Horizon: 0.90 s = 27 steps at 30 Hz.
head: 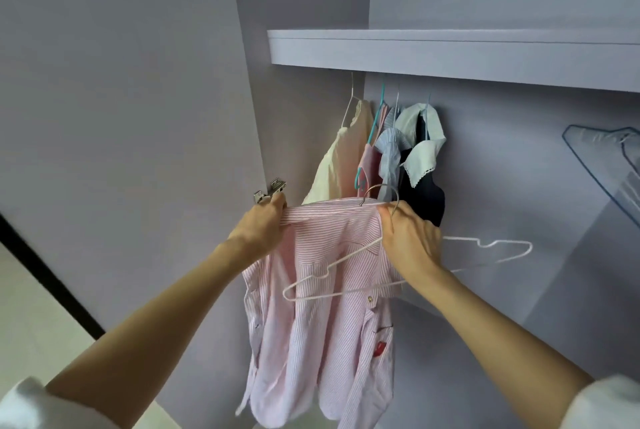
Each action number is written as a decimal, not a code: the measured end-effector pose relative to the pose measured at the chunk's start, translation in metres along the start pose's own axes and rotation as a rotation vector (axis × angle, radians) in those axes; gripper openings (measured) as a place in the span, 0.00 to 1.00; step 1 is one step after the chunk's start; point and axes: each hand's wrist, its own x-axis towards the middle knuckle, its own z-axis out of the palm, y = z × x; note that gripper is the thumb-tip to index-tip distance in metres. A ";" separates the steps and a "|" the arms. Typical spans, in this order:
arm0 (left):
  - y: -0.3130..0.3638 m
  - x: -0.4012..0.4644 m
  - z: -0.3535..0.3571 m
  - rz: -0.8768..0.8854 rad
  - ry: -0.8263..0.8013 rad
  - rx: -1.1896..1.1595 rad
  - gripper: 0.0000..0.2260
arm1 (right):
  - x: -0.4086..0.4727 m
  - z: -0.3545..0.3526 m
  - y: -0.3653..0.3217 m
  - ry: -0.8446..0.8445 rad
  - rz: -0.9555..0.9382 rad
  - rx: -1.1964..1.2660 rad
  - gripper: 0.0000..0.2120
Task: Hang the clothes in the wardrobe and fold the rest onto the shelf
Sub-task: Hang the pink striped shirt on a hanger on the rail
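Pink striped shirt pinched by left hand; right hand fingers grip shirt, white hanger.

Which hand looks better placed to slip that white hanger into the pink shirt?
Probably the right hand: it already holds the white hanger and the pink striped shirt, while the left hand only pinches the shirt's edge.

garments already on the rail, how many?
4, bunched at the rail's left end: cream top leftmost, pink one, pale blue striped one, dark one with white collar rightmost. Overlap may hide more.
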 end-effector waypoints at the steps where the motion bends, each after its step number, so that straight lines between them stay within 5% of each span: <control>1: -0.001 -0.002 0.000 0.018 0.037 0.073 0.11 | 0.000 0.001 -0.004 0.005 0.016 0.010 0.22; 5: 0.004 -0.008 -0.006 0.051 0.149 0.388 0.20 | 0.004 0.002 -0.015 0.033 0.085 -0.019 0.20; 15: 0.025 -0.011 0.001 -0.003 0.005 0.510 0.15 | 0.014 0.012 -0.015 0.077 0.096 -0.032 0.20; 21: 0.028 -0.010 0.009 0.144 -0.120 -0.010 0.08 | 0.014 0.012 -0.008 0.107 0.171 0.070 0.19; 25: 0.032 -0.014 0.042 0.183 0.107 0.143 0.18 | 0.010 0.008 -0.016 0.232 0.157 0.342 0.13; 27: 0.039 -0.011 0.049 0.235 0.217 0.151 0.15 | 0.011 0.005 -0.021 0.276 0.113 0.411 0.12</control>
